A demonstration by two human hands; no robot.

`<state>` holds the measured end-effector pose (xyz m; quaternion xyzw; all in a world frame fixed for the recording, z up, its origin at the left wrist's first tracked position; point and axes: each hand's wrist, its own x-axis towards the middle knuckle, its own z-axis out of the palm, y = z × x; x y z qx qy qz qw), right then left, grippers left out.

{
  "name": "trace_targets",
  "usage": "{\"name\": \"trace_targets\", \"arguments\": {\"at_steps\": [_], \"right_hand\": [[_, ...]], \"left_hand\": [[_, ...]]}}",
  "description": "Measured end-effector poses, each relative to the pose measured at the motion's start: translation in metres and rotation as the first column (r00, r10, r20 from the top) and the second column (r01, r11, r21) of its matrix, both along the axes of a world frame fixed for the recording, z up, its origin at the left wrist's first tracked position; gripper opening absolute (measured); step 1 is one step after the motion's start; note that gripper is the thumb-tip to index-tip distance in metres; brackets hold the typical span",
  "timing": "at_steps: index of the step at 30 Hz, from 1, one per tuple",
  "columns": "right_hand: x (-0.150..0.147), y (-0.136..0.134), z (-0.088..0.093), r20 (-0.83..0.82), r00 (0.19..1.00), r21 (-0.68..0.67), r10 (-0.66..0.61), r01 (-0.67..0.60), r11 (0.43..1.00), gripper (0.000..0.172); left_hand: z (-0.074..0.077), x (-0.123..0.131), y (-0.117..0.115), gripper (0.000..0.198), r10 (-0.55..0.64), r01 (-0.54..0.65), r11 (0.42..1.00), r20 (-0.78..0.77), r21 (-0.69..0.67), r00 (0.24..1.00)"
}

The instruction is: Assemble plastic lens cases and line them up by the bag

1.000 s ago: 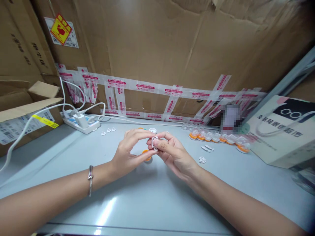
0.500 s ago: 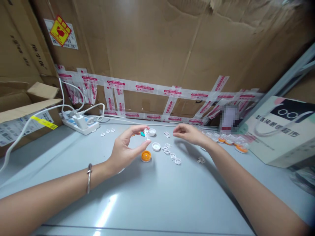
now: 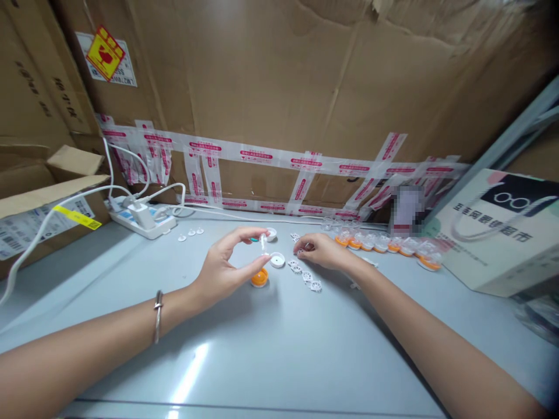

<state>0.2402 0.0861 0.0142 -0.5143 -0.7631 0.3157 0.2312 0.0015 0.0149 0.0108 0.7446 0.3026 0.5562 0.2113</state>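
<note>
Pinching a white part [image 3: 263, 244] in the left hand [image 3: 220, 259], above the bench [image 3: 279, 355], near a white cup [image 3: 277, 260] and an orange cup [image 3: 259, 277]. Holding the right hand [image 3: 325, 251] apart from the left, fingertips down at the white grilles [image 3: 307, 276]; cannot tell whether gripping one. With clear-topped pieces [image 3: 407, 248] in a row farther right, near the bag [image 3: 489, 256].
</note>
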Motion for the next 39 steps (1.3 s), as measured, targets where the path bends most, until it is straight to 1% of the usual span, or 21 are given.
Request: {"name": "trace_targets", "arguments": {"at_steps": [2, 4, 5, 6, 7, 8, 9, 10, 12, 15, 20, 23, 26, 29, 32, 34, 39], "right_hand": [[-0.004, -0.002, 0.006, -0.070, 0.997, -0.010, -0.029, 0.028, 1.000, 0.010], [-0.013, -0.009, 0.015, -0.276, 0.960, -0.060, -0.045, 0.030, 0.998, 0.018], [-0.018, -0.015, 0.019, -0.435, 0.899, -0.109, -0.054, 0.007, 0.994, 0.023], [-0.024, -0.021, 0.023, -0.591, 0.804, -0.162, -0.068, -0.036, 0.986, 0.027], [-0.030, -0.029, 0.026, -0.703, 0.706, -0.208, -0.085, -0.091, 0.974, 0.029], [-0.037, -0.036, 0.029, -0.771, 0.629, -0.242, -0.101, -0.143, 0.960, 0.029], [-0.044, -0.043, 0.030, -0.808, 0.578, -0.266, -0.114, -0.185, 0.946, 0.027], [-0.050, -0.050, 0.030, -0.831, 0.543, -0.282, -0.126, -0.216, 0.935, 0.025], [-0.059, -0.060, 0.028, -0.853, 0.503, -0.298, -0.142, -0.246, 0.922, 0.021], [-0.067, -0.066, 0.024, -0.857, 0.491, -0.290, -0.155, -0.211, 0.934, 0.019], [-0.069, -0.067, 0.019, -0.839, 0.513, -0.282, -0.180, -0.128, 0.951, 0.020], [-0.069, -0.068, 0.018, -0.822, 0.539, -0.271, -0.185, -0.084, 0.959, 0.022], [-0.068, -0.069, 0.020, -0.790, 0.591, -0.265, -0.163, -0.090, 0.960, 0.024], [-0.067, -0.071, 0.023, -0.771, 0.617, -0.277, -0.154, -0.108, 0.955, 0.025], [-0.068, -0.072, 0.024, -0.769, 0.598, -0.333, -0.224, -0.077, 0.940, 0.024], [-0.068, -0.071, 0.024, -0.772, 0.576, -0.378, -0.268, -0.077, 0.923, 0.023], [-0.066, -0.069, 0.022, -0.787, 0.550, -0.425, -0.279, -0.156, 0.892, 0.025]], "left_hand": [[0.000, 0.000, 0.000, 0.034, -0.001, 0.001, 1.000, 0.001, -0.022, 1.000], [0.000, 0.001, 0.000, 0.037, -0.008, 0.009, 0.999, 0.015, -0.042, 1.000], [0.000, 0.002, 0.000, 0.039, -0.017, 0.019, 0.998, 0.028, -0.052, 0.999], [0.000, 0.002, 0.000, 0.039, -0.031, 0.034, 0.997, 0.043, -0.062, 0.999], [0.000, 0.002, 0.000, 0.040, -0.049, 0.053, 0.996, 0.059, -0.072, 0.997], [-0.001, 0.003, -0.001, 0.039, -0.070, 0.076, 0.994, 0.074, -0.081, 0.995], [-0.001, 0.003, -0.001, 0.038, -0.092, 0.100, 0.991, 0.086, -0.088, 0.992], [-0.001, 0.004, -0.002, 0.038, -0.115, 0.124, 0.988, 0.096, -0.094, 0.989], [-0.001, 0.005, -0.003, 0.038, -0.152, 0.164, 0.981, 0.118, -0.098, 0.981], [-0.002, 0.005, -0.004, 0.038, -0.165, 0.177, 0.980, 0.124, -0.091, 0.979], [-0.002, 0.003, -0.003, 0.035, -0.057, 0.058, 0.997, 0.019, -0.045, 0.998], [-0.001, 0.003, -0.002, 0.033, 0.006, -0.005, 1.000, -0.048, 0.030, 0.999], [0.001, 0.003, -0.001, 0.032, 0.073, -0.058, 0.989, -0.116, 0.133, 0.991], [0.001, 0.002, 0.001, 0.032, 0.083, -0.051, 0.978, -0.155, 0.201, 0.984], [-0.001, 0.001, 0.003, 0.035, 0.074, -0.027, 0.969, -0.183, 0.244, 0.980], [-0.001, 0.000, 0.003, 0.036, 0.081, -0.030, 0.968, -0.196, 0.249, 0.977], [0.002, 0.001, 0.003, 0.035, 0.110, -0.051, 0.965, -0.221, 0.259, 0.969]]}}
